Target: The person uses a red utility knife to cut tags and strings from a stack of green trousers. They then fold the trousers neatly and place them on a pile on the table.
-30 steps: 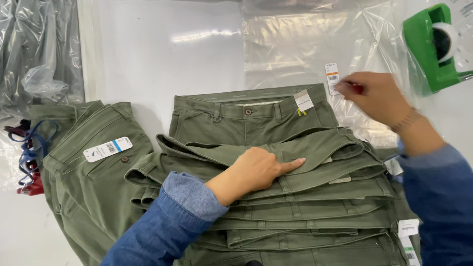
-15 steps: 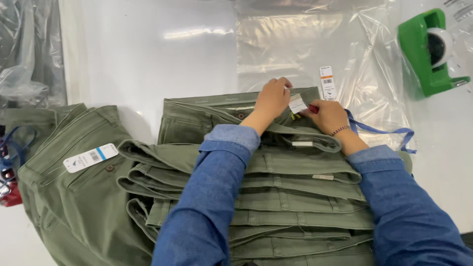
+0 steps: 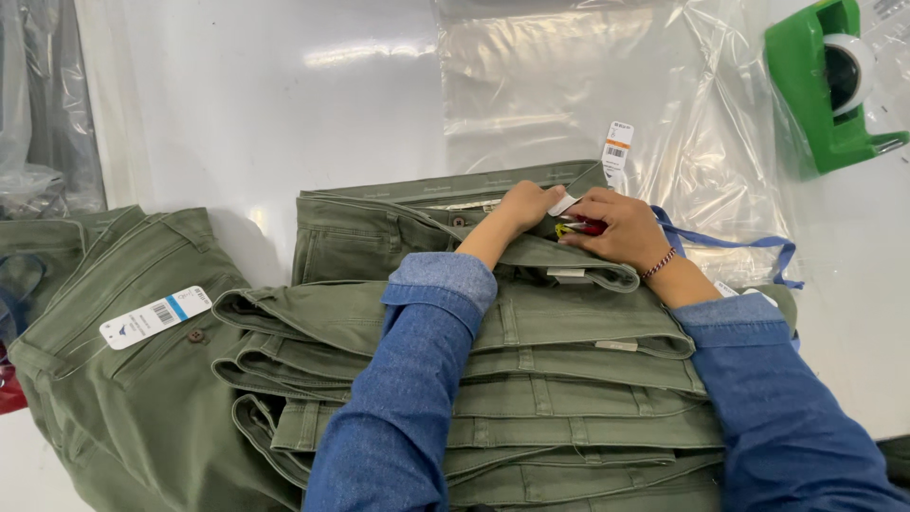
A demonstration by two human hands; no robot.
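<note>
Both hands meet at the waistband of the top pair in a stack of folded olive-green cotton trousers (image 3: 531, 379), which lies in the middle of the white tabletop (image 3: 265, 123). The left hand (image 3: 524, 209) has its grip pinched on a small white paper tag (image 3: 562, 205) at the waistband's edge. The right hand (image 3: 621, 228) has its grip clenched around a small red tool (image 3: 590, 228), only partly visible under the fingers, pressed just beside that tag. Both forearms, in blue denim sleeves, lie across the stack.

A white hang tag with an orange stripe (image 3: 617, 150) sticks up just behind the hands. Under it spreads a clear plastic bag (image 3: 588, 85). A blue ribbon strap (image 3: 749, 248) trails out from behind the right wrist. Far right, well apart, sits a green tape dispenser (image 3: 815, 95). To the left lies another pair of olive-green trousers (image 3: 114, 408), carrying a white label with a blue stripe (image 3: 155, 317).
</note>
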